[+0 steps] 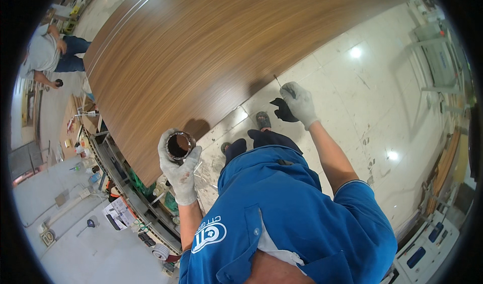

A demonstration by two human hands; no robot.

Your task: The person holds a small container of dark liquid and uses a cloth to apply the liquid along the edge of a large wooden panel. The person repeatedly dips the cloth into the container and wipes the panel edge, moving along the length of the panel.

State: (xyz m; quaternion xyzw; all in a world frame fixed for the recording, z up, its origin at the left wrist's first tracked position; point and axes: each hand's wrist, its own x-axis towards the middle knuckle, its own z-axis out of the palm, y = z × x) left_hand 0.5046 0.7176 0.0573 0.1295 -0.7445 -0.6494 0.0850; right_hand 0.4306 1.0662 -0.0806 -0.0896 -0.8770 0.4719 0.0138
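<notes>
My left hand (180, 176), in a stained light work glove, is wrapped round a small open can (179, 145). Dark brown liquid shows inside the can, and its rim is smeared. My right hand (299, 103), gloved too, pinches a thin fine-tipped brush (276, 78) whose dark tip points up and left. A black cloth (284, 110) hangs from the same hand. Before me lies a large brown wood-grain panel (216, 53); the brush tip is close to its near edge, but I cannot tell whether they touch. The can is by the panel's near left part.
At the far left stands another person (55, 53) in a light shirt, holding a small dark thing. A cluttered shelf (113, 166) with tools and bottles runs along my left. Pale tiled floor (352, 103) spreads to my right, with a white frame (437, 58) and stacked boards (445, 168) beyond.
</notes>
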